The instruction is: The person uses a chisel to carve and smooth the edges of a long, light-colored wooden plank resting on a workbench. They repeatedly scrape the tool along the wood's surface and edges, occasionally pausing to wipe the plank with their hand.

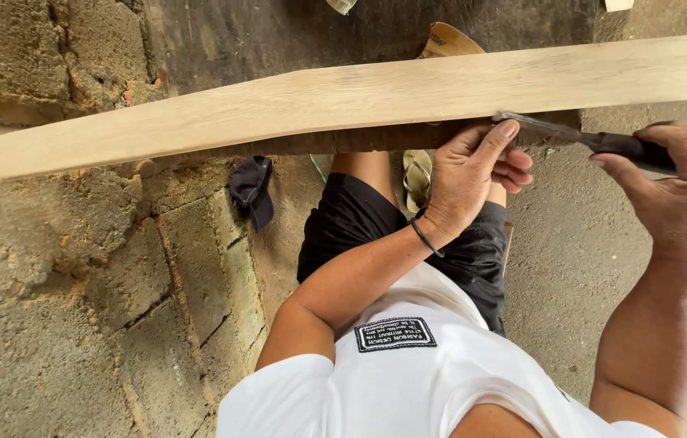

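White shirt cloth (441, 381) with a dark sewn patch fills the bottom of the view, closest to the lens, above black shorts (360, 227). Beyond it a long pale wooden plank (343, 101) runs across the whole frame, its left end against a rough block wall (76, 284) and its right end passing out of view. A flat metal blade tool (579, 138) lies against the plank's near edge. The left hand (469, 174) presses there, forefinger stretched along the blade, the other fingers curled under. The right hand (676, 186) has its fingers closed round the tool's dark handle, just off the plank's edge. Bare concrete floor (571, 259) opens to the right. A sandal (418, 174) lies below the plank, and a dark cap (252, 188) rests by the wall.
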